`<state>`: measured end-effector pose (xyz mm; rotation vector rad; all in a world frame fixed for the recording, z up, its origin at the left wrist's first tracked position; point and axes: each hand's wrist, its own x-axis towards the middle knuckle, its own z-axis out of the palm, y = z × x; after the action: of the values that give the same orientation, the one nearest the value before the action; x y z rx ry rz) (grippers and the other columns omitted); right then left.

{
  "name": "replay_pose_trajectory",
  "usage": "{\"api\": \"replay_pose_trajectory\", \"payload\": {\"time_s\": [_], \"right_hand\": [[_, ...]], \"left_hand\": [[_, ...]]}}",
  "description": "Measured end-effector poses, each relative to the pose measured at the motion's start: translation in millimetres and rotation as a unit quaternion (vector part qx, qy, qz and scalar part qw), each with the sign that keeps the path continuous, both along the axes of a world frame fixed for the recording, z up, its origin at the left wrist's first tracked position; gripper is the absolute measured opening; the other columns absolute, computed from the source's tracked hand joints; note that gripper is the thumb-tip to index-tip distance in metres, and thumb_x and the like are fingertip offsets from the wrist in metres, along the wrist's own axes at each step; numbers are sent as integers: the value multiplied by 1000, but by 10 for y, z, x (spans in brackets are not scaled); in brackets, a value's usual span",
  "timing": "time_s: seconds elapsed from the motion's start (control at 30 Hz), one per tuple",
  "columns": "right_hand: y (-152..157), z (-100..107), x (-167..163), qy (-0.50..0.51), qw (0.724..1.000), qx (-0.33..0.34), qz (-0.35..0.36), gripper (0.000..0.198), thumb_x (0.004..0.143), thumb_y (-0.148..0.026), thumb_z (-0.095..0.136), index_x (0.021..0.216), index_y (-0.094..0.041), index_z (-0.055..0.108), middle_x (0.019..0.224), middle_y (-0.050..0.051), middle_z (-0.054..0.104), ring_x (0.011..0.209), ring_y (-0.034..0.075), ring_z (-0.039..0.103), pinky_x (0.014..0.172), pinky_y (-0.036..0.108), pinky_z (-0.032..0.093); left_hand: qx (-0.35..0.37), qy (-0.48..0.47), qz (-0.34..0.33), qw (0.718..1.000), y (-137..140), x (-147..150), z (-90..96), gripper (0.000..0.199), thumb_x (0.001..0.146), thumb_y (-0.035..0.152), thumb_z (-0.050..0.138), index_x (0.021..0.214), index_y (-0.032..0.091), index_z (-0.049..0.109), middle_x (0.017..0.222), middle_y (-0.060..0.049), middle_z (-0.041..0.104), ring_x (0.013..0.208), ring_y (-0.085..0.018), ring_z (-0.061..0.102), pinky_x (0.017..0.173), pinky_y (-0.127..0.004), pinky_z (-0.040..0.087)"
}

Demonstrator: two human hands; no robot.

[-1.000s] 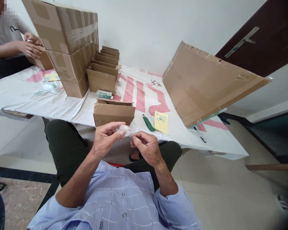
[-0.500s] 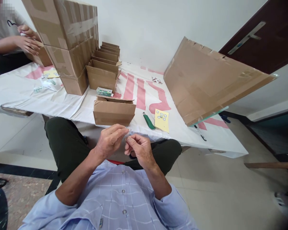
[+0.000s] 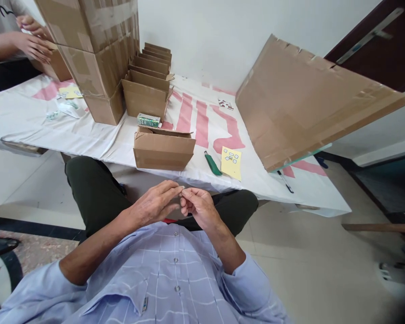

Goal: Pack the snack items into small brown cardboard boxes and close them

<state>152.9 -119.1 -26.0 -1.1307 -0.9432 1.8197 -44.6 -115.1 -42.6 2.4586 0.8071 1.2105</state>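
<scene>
White-clothed table, plain wall, and one tiny pale scrap

White cloth with faded pink patches covers the table [image 3: 97, 139], and I'll use the small open box [image 3: 164, 153] at its near edge as the landmark. So, just on the near side of that box, over the lap, both hands meet at a pale scrap [image 3: 182, 187]. It looks tiny and whitish, but fingers hide most of it, so I can't make out its full shape.

Right hand [image 3: 199, 204]: thumb and forefinger pinched narrow at the scrap, other fingers curled. Left hand [image 3: 157, 202]: fingers fairly straight and together, tips at the scrap, thumb a bit apart below; can't tell if they grip it.

Right of the box: a green cutter [image 3: 212, 163], then a yellow card [image 3: 231, 163] just beside it. Right behind the box sits a small green-and-white carton [image 3: 149, 120]. Farther left, a tall stack of taped boxes [image 3: 110, 72].
</scene>
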Motion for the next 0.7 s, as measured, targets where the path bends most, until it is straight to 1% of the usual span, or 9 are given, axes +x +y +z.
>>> {"api": "replay_pose_trajectory", "payload": {"time_s": [0.1, 0.23, 0.33, 0.47, 0.53, 0.6, 0.67, 0.7], "right_hand": [[-3, 15, 14, 2, 1000, 5, 16, 49, 74, -60, 94, 79, -17, 72, 63, -2, 70, 44, 9, 62, 42, 19, 50], [-11, 49, 21, 7, 1000, 1, 28, 49, 73, -61, 94, 83, -17, 75, 66, -2, 72, 46, 10, 64, 44, 20, 52], [-25, 81, 48, 1, 999, 10, 41, 48, 76, -61, 92, 87, -17, 77, 70, 0, 75, 48, 11, 65, 46, 21, 53], [-40, 148, 158, -14, 998, 50, 42, 45, 82, -58, 88, 102, -19, 80, 77, 1, 77, 55, 11, 67, 55, 24, 57], [-46, 180, 231, -22, 995, 90, 38, 43, 82, -51, 90, 110, -21, 78, 85, 0, 77, 60, 11, 68, 59, 25, 59], [-57, 205, 294, -42, 986, 156, 49, 48, 78, -41, 94, 119, -24, 75, 97, 1, 76, 71, 13, 70, 66, 27, 61], [-74, 222, 331, -99, 963, 243, 64, 58, 75, -30, 96, 129, -28, 73, 110, 3, 74, 86, 15, 72, 76, 30, 62], [-81, 230, 339, -139, 945, 288, 67, 61, 75, -27, 95, 132, -29, 73, 115, 4, 74, 92, 17, 71, 80, 31, 62]], "left_hand": [[-3, -42, 14, 999, 17, 10, -32, 23, 109, 21, 58, 126, 17, 72, 110, -14, 77, 97, -23, 75, 83, -36, 65], [-12, -46, 24, 999, 42, 10, -22, 22, 110, 21, 57, 118, 17, 76, 103, -13, 77, 90, -21, 74, 77, -33, 63], [-40, -65, 14, 997, 55, -11, 7, 24, 110, 23, 57, 117, 17, 79, 102, -12, 78, 89, -20, 75, 78, -32, 63], [-87, -98, 3, 991, 61, -56, 62, 23, 108, 25, 61, 117, 18, 81, 101, -12, 80, 87, -20, 76, 77, -31, 62], [-122, -112, -10, 986, 57, -69, 101, 20, 107, 26, 66, 115, 19, 83, 98, -10, 81, 83, -19, 76, 74, -30, 60], [-167, -125, -26, 978, 48, -68, 141, 19, 105, 29, 69, 111, 19, 84, 95, -9, 82, 79, -18, 74, 70, -28, 57], [-209, -138, -39, 967, 36, -55, 173, 21, 105, 33, 70, 108, 20, 86, 94, -8, 82, 75, -17, 71, 66, -27, 53], [-225, -145, -44, 962, 30, -45, 185, 22, 104, 35, 70, 107, 20, 86, 94, -8, 82, 75, -17, 70, 64, -27, 51]]}}
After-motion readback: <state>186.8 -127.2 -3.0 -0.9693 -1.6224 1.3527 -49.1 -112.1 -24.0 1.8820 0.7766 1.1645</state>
